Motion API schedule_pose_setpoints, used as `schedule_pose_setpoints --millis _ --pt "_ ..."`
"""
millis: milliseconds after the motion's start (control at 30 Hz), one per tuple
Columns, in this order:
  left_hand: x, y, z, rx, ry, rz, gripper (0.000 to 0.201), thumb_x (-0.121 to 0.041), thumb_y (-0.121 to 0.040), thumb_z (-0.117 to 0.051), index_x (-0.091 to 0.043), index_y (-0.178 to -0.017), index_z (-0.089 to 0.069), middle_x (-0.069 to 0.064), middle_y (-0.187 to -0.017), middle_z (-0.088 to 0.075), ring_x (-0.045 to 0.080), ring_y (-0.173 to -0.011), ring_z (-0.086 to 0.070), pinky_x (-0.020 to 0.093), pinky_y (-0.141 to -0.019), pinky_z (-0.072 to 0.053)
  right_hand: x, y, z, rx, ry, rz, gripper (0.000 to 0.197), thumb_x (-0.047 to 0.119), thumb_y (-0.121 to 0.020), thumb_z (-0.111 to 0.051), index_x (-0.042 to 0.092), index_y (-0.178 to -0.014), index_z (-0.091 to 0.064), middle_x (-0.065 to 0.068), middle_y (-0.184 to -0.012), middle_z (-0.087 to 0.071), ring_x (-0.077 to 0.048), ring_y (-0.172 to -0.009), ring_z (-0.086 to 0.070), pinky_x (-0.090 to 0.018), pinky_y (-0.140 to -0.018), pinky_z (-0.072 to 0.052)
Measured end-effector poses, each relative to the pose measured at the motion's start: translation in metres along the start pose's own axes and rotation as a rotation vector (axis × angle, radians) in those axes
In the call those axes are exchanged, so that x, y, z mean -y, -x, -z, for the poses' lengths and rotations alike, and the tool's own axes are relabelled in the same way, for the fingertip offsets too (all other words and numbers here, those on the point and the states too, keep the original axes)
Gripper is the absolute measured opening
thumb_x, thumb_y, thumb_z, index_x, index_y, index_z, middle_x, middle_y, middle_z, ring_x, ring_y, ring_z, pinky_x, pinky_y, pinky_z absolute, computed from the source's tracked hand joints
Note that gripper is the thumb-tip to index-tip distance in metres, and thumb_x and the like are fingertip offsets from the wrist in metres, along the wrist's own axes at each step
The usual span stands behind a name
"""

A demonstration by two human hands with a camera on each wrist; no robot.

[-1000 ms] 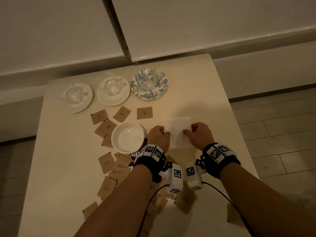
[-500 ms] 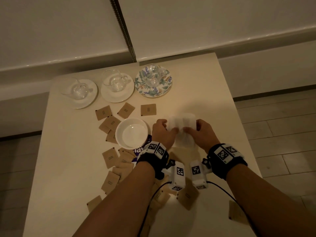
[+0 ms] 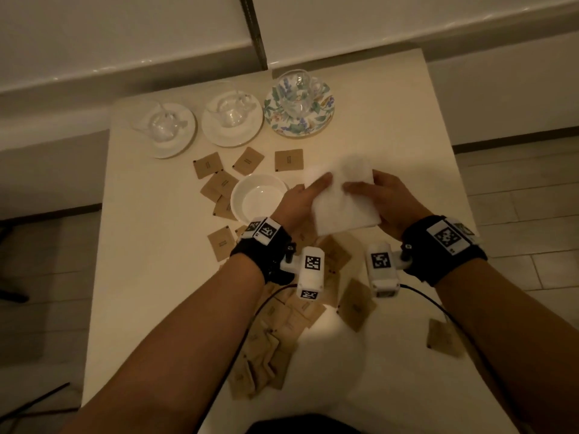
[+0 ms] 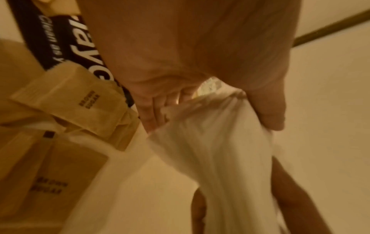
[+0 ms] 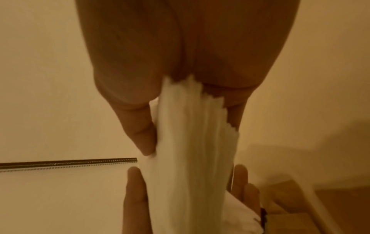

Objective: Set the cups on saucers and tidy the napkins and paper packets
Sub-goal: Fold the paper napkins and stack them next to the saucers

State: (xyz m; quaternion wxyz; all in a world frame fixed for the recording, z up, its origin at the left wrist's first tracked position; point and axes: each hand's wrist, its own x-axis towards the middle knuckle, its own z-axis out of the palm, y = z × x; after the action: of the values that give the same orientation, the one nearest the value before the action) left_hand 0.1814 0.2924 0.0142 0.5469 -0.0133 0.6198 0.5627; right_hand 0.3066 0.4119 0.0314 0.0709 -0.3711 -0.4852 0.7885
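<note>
A stack of white napkins (image 3: 340,198) is lifted off the table between both hands. My left hand (image 3: 305,195) grips its left side, thumb on top. My right hand (image 3: 374,195) grips its right side. The wrist views show the napkins (image 4: 216,142) (image 5: 192,142) pinched between thumb and fingers of each hand. Three glass cups sit on saucers at the table's far edge: on a white saucer (image 3: 167,130), a second white saucer (image 3: 232,122) and a floral saucer (image 3: 299,109). Brown sugar packets (image 3: 247,161) lie scattered across the table.
An empty white bowl (image 3: 260,197) stands just left of my left hand. A dark printed wrapper (image 4: 80,39) lies under it among the packets. More packets (image 3: 357,303) pile up near the table's front edge under my wrists. The table's right edge (image 3: 451,158) drops to a tiled floor.
The napkins lay flat on the table under my fingertips a second ago; both hands have since gathered and lifted them. The head view has shifted slightly.
</note>
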Motion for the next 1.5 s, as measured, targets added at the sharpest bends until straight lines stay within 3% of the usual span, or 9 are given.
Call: schedule_pose_setpoints --millis 333,433,533,700,867,1133,1267,1400,1500 --pt "0.006 -0.005 0.006 -0.161 -0.267 -0.149 0.045 -0.034 -0.077 -0.080 -0.008 -0.111 -0.067 0.013 -0.107 -0.072 0.034 -0.101 -0.068 0.053 -0.090 -0.055 -0.014 -0.010 0.015 -0.113 0.229 -0.040 0.034 0.014 -0.085 -0.073 0.006 -0.117 -0.064 -0.014 -0.109 -0.071 -0.030 -0.095 -0.070 -0.047 -0.080 -0.059" --pt "0.006 -0.013 0.000 -0.186 -0.340 -0.161 0.032 -0.032 -0.080 -0.079 -0.011 -0.101 -0.067 0.006 -0.096 -0.073 0.025 -0.088 -0.070 0.033 -0.068 -0.060 -0.017 -0.015 0.024 -0.148 0.273 -0.020 0.032 0.014 -0.083 -0.075 0.007 -0.113 -0.066 -0.012 -0.104 -0.072 -0.028 -0.090 -0.071 -0.039 -0.068 -0.059" --pt "0.000 -0.022 -0.011 -0.192 -0.328 -0.154 0.023 -0.027 -0.082 -0.078 -0.012 -0.092 -0.065 -0.003 -0.076 -0.073 0.010 -0.064 -0.070 0.019 -0.048 -0.051 -0.017 -0.023 0.032 -0.180 0.269 0.009 0.027 0.012 -0.082 -0.076 0.010 -0.108 -0.067 -0.011 -0.101 -0.073 -0.028 -0.089 -0.072 -0.044 -0.075 -0.060" --pt "-0.018 -0.053 -0.024 -0.285 -0.453 -0.158 0.027 -0.038 -0.092 -0.064 -0.011 -0.093 -0.060 0.010 -0.098 -0.067 0.027 -0.095 -0.065 0.040 -0.087 -0.054 0.000 -0.051 0.052 -0.251 0.309 0.075 0.019 0.013 -0.081 -0.077 0.015 -0.098 -0.069 -0.008 -0.096 -0.075 -0.026 -0.086 -0.072 -0.047 -0.080 -0.059" --pt "-0.008 -0.069 -0.032 -0.278 -1.301 -0.210 0.052 -0.037 -0.093 -0.055 -0.021 -0.140 -0.040 0.007 -0.148 -0.025 0.028 -0.139 -0.024 0.038 -0.109 -0.031 0.048 -0.102 0.072 -0.315 0.442 0.124 0.019 0.011 -0.084 -0.074 0.005 -0.100 -0.067 -0.015 -0.097 -0.071 -0.033 -0.089 -0.068 -0.050 -0.081 -0.058" --pt "-0.042 -0.084 -0.043 -0.064 -1.644 -0.140 0.069 -0.027 -0.091 -0.059 -0.025 -0.149 -0.022 0.008 -0.159 -0.002 0.036 -0.142 -0.014 0.047 -0.112 -0.029 0.110 -0.178 0.069 -0.269 0.395 0.163 0.028 0.020 -0.089 -0.069 0.011 -0.114 -0.061 -0.002 -0.101 -0.066 -0.018 -0.085 -0.065 -0.028 -0.057 -0.056" --pt "-0.066 -0.092 -0.048 0.008 -1.752 -0.123 0.064 -0.024 -0.091 -0.060 -0.024 -0.146 -0.028 0.011 -0.151 -0.015 0.040 -0.133 -0.023 0.050 -0.104 -0.039 0.099 -0.205 0.077 -0.379 0.771 0.062 0.037 0.017 -0.088 -0.069 -0.002 -0.118 -0.059 -0.018 -0.118 -0.061 -0.034 -0.103 -0.060 -0.042 -0.084 -0.053" --pt "-0.085 -0.102 -0.040 0.096 -1.810 -0.151 0.065 -0.022 -0.087 -0.069 -0.025 -0.143 -0.037 0.011 -0.142 -0.026 0.038 -0.127 -0.033 0.049 -0.098 -0.044 0.094 -0.217 0.073 -0.399 0.958 0.107 0.037 0.019 -0.087 -0.068 -0.002 -0.117 -0.058 -0.019 -0.120 -0.060 -0.035 -0.110 -0.057 -0.038 -0.085 -0.047" --pt "-0.084 -0.106 -0.036 0.110 -1.822 -0.180 0.066 -0.019 -0.086 -0.070 -0.024 -0.143 -0.038 0.012 -0.140 -0.027 0.038 -0.127 -0.033 0.048 -0.097 -0.045 0.095 -0.222 0.071 -0.415 1.110 0.094 0.060 0.030 -0.089 -0.067 0.001 -0.137 -0.046 -0.019 -0.138 -0.049 -0.035 -0.125 -0.048 -0.039 -0.102 -0.042"
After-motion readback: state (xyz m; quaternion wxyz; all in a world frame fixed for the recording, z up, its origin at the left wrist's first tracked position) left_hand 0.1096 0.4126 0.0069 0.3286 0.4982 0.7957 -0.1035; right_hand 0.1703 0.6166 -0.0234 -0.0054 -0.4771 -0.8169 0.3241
